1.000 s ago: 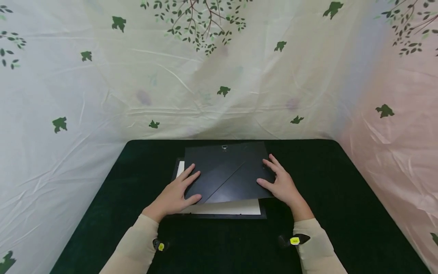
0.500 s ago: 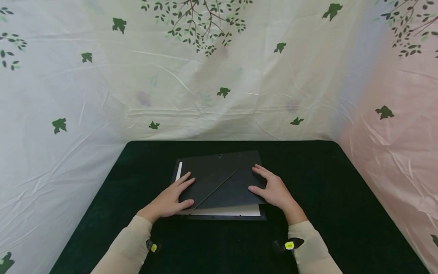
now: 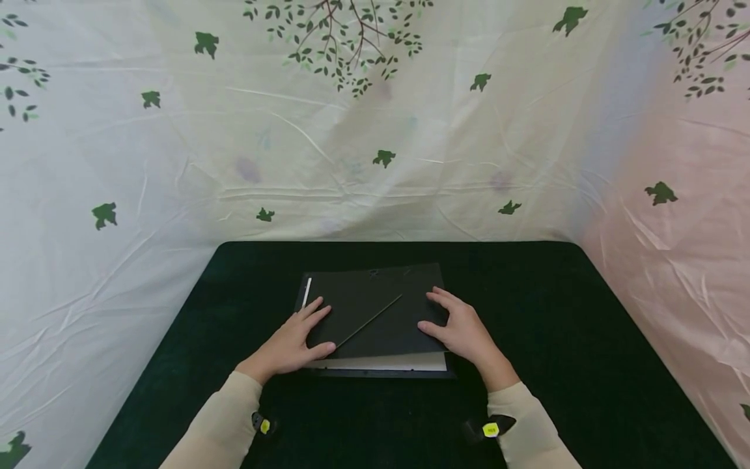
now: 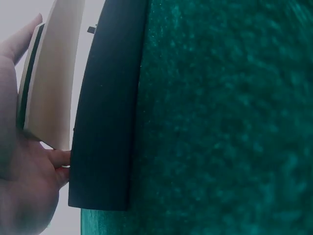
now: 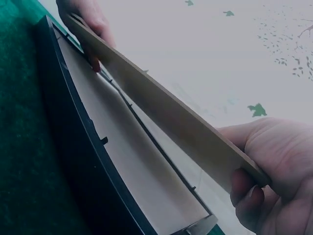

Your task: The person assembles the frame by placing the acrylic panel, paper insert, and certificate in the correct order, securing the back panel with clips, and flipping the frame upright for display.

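A dark picture frame backing board with a diagonal slit spans between both hands, over a black picture frame. My left hand grips the board's left end, thumb on top and some fingers below it. At the right end, my right hand holds the edge, its fingertips curled under the board in the right wrist view. That view shows the board's pale underside tilted above the frame, with a gap between them. Inside the frame lies a pale sheet, partly covered by the board in the head view.
Small dark tabs stick out from the frame's inner edge. The frame lies on a dark green cloth-covered table. Behind it hangs a pale curtain printed with leaves and birds.
Both hands have brought the backing board toward the person and a little left, lower over the frame. Less of the pale sheet shows at the left and front.
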A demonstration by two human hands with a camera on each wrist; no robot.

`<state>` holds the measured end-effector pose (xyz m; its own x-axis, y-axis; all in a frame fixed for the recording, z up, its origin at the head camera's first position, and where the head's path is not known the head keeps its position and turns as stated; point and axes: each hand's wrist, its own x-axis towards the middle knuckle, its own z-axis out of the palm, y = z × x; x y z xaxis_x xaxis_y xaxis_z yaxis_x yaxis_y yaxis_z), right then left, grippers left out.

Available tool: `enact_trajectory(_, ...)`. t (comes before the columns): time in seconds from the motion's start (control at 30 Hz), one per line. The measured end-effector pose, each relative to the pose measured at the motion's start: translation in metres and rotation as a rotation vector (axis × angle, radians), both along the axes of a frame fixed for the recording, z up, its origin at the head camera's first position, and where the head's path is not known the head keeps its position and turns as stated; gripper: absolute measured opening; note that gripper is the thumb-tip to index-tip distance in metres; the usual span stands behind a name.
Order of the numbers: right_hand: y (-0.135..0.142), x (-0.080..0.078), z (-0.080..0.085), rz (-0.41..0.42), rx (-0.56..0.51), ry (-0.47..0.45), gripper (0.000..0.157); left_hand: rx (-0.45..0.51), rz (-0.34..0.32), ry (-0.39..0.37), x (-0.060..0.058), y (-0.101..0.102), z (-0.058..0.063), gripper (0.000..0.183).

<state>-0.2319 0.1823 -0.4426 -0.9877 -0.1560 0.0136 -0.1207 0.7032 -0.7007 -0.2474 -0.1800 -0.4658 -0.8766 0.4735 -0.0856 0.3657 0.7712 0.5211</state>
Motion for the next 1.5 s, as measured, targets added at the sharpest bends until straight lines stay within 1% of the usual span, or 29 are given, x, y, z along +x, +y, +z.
enact_trajectory(0.17,-0.002,0.001,-0.001,-0.002,0.009,-0.015,0.065,-0.026,-0.008,0.023,-0.001,-0.001,-0.002,0.083)
enact_trajectory(0.43,-0.004,0.000,0.000,-0.011,0.008,-0.027,0.061,-0.036,-0.001,0.000,-0.001,-0.003,-0.004,0.082)
enact_trajectory(0.6,-0.005,-0.001,0.000,-0.018,0.011,-0.036,0.061,-0.034,-0.016,0.020,-0.004,-0.002,-0.008,0.081)
enact_trajectory(0.8,-0.005,-0.001,0.000,-0.007,0.054,-0.015,0.063,-0.040,-0.007,0.042,-0.004,-0.001,-0.010,0.083)
enact_trajectory(0.9,-0.007,0.001,0.002,-0.007,0.084,-0.011,0.065,-0.045,0.010,0.041,-0.004,-0.001,-0.010,0.084)
enact_trajectory(1.13,-0.009,0.005,0.005,-0.001,0.130,-0.028,0.065,-0.037,0.058,0.003,-0.002,-0.001,-0.008,0.086)
enact_trajectory(1.37,-0.013,0.006,0.007,0.005,0.091,0.004,0.062,-0.019,0.080,0.003,0.000,0.000,-0.005,0.086)
enact_trajectory(1.5,-0.016,0.006,0.006,0.007,0.089,0.013,0.059,-0.002,0.084,0.000,0.000,0.000,-0.005,0.085)
